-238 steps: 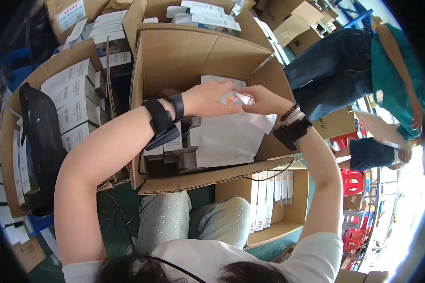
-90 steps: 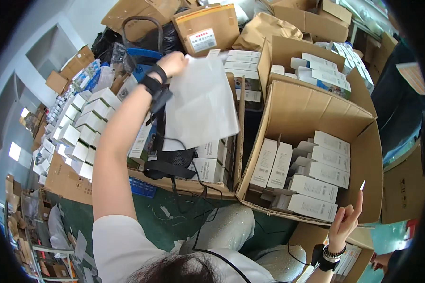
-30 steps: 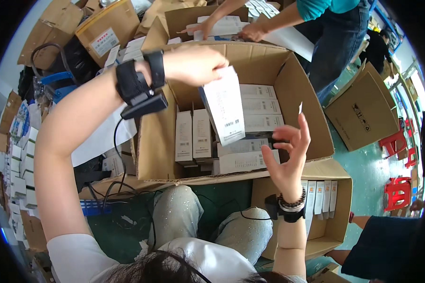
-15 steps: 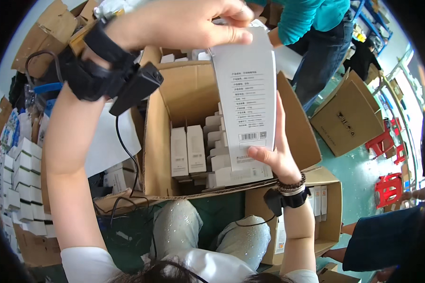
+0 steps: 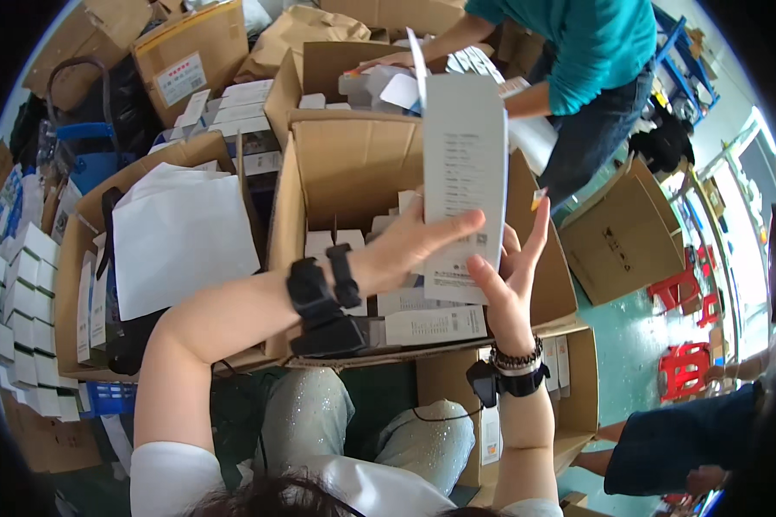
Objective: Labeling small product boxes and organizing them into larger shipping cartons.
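Note:
A tall white printed box stands nearly upright between my hands, above a big open carton. A flap sticks up at its top left. My left hand grips the box low on its left side, thumb across the printed face, other fingers partly hidden. At the lower right, my right hand holds it with the thumb on its edge and the index finger stretched upward. A small white and orange piece is at that fingertip; it looks like a sticker. Several similar white boxes lie in the carton.
To the left, white sheets cover another carton, near stacked white boxes. A co-worker in a teal top reaches into a carton behind. At right are a closed-sided carton and red stools. An open carton sits near my right forearm.
My left hand has come down from the box's top to its lower left side. The top flap now stands up. My right index finger has extended, with the small piece at its tip.

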Demonstrator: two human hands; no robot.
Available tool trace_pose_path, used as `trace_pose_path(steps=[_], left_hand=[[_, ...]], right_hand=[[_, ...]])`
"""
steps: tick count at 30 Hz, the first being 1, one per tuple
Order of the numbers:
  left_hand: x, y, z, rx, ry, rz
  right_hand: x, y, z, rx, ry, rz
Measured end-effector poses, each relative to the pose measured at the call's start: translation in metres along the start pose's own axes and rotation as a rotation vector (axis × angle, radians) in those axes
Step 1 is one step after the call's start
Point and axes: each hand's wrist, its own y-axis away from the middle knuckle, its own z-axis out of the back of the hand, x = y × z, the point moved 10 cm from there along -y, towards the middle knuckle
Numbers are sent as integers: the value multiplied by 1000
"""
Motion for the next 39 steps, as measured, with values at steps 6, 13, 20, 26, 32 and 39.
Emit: trace_pose_path(steps=[6, 13, 20, 26, 32, 39], left_hand=[[19, -4, 37, -169, -51, -109], [24, -9, 49, -188, -50, 17], [27, -6, 46, -229, -156, -25], [28, -6, 43, -204, -150, -64], [26, -2, 38, -201, -113, -54], [27, -1, 42, -234, -135, -63]], right_hand=[[14, 3, 29, -191, 392, 283], [28, 18, 34, -180, 60, 252], [1, 25, 25, -222, 107, 75], [10, 21, 13, -276, 104, 135], [10, 24, 13, -265, 169, 258], [11, 23, 9, -253, 246, 269]])
